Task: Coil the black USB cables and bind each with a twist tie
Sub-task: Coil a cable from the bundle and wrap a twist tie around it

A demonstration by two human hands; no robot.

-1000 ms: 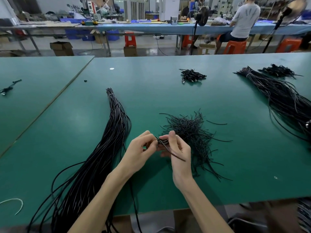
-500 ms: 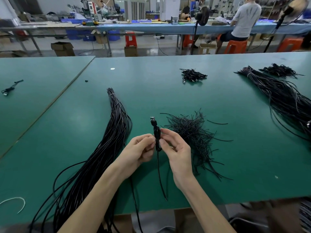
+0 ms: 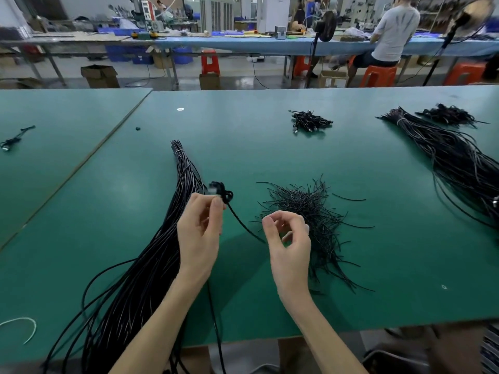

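Note:
My left hand pinches the looped end of a black USB cable, whose blurred connector sticks out to the left above my fingers. From that loop a taut strand runs down and to the right, ending behind the thumb of my right hand, whose fingers are curled. Another stretch of cable hangs below my left wrist and drops over the table's front edge. A loose heap of black twist ties lies just behind my right hand. The long bundle of uncoiled black cables lies under and left of my left arm.
A small pile of bound cables sits at the far centre of the green table. A second long bundle and another small pile lie at the right. A white tie lies at the lower left. A person sits at a bench behind.
My hands, pinching the cable together a moment ago, have drawn apart. The left hand has carried the looped end up and left; the right has moved right along the strand.

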